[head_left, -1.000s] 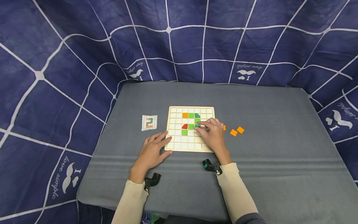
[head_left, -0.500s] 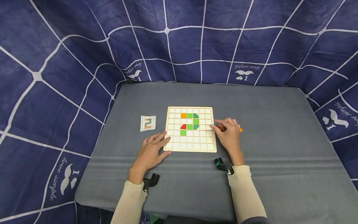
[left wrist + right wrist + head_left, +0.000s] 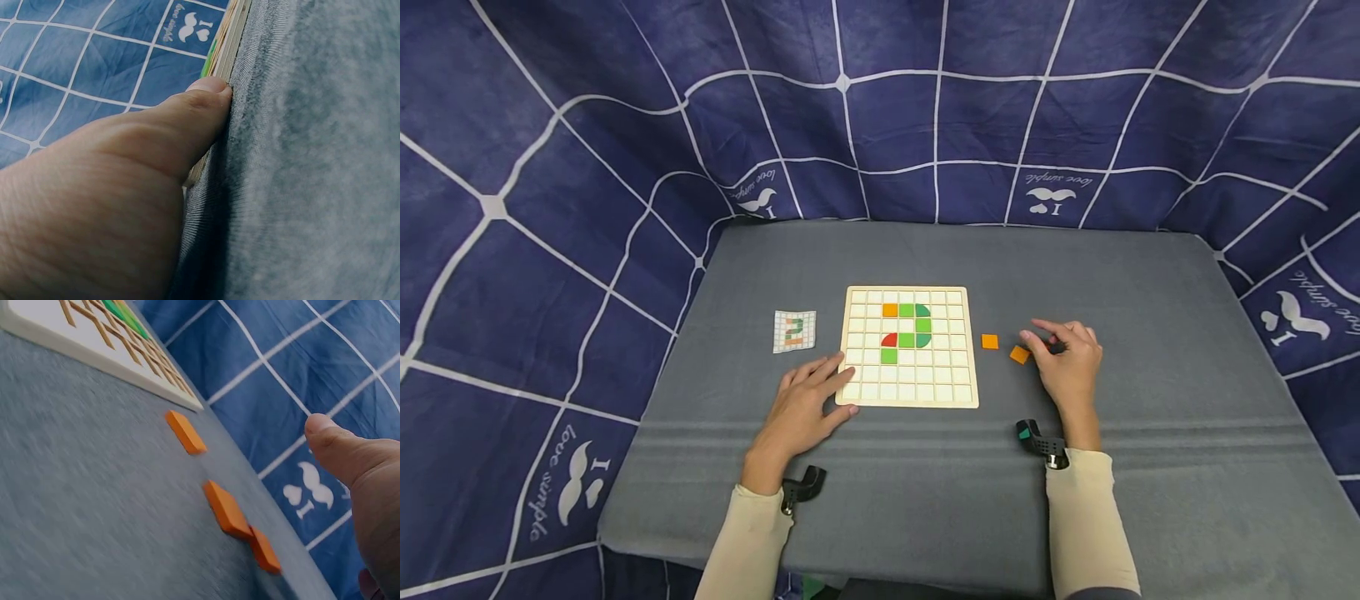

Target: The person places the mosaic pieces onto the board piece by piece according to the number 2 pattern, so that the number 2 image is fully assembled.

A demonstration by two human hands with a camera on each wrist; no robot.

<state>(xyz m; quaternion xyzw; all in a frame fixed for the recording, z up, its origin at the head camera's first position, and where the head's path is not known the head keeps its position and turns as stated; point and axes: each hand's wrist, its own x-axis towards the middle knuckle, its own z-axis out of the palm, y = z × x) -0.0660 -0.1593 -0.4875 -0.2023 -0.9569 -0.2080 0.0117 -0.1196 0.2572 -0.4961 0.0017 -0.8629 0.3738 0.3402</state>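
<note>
A pale wooden grid board (image 3: 943, 375) lies on the table with an orange square tile (image 3: 890, 310), several green tiles (image 3: 907, 340) and a red quarter-round tile (image 3: 890, 341) in its cells. My left hand (image 3: 799, 410) rests at its near left corner, fingers spread, thumb (image 3: 200, 103) touching the front edge. To the right, my right hand (image 3: 1071, 367) hovers over loose orange tiles, thumb and forefinger apart with nothing seen between them. One orange tile (image 3: 990, 342) lies beside the board; another (image 3: 1018, 354) is by the thumb. The third tile (image 3: 265, 551) shows only in the right wrist view.
A small paper card (image 3: 794, 331) with a coloured grid pattern lies left of the board. Grey cloth covers the table (image 3: 925, 483). A blue curtain (image 3: 895, 125) with white lines hangs around the back and sides.
My right hand has left the board and moved right, past the nearest orange tile to the farther ones. A dark green quarter-round tile stays in its cell. My left hand keeps its place.
</note>
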